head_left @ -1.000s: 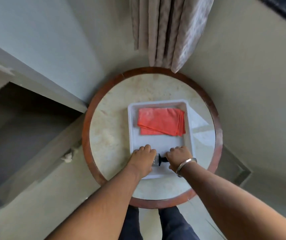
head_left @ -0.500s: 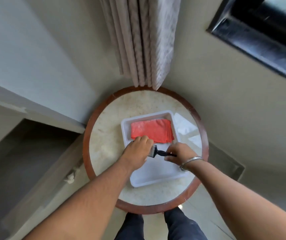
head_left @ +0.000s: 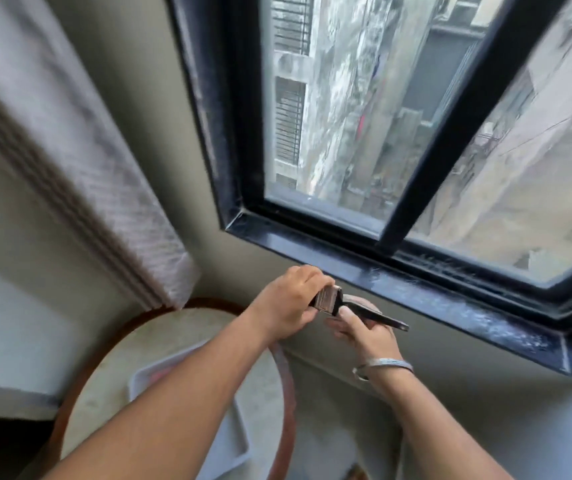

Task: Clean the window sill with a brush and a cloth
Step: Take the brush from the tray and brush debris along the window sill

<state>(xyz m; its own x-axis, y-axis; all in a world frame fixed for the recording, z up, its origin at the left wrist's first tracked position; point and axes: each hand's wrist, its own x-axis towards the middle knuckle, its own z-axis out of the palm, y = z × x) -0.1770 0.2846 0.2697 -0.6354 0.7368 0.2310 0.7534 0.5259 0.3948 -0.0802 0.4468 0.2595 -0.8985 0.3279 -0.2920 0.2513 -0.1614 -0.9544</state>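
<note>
Both hands hold the paintbrush (head_left: 353, 308) in the air, just below the left stretch of the black window sill (head_left: 416, 289) and not touching it. The left hand (head_left: 288, 306) is wrapped over the bristle end, probably to steady or flick the bristles before sweeping; the right hand (head_left: 364, 332) pinches the dark handle, which points right, ready to take over. The brush has a dull metal ferrule and a slim black handle; its bristles are mostly hidden. The sill shows pale dust streaks, so brushing appears not yet begun. The white tray (head_left: 236, 441) sits on the round table (head_left: 111, 372) below; only a blurred red patch hints at the cloth.
</note>
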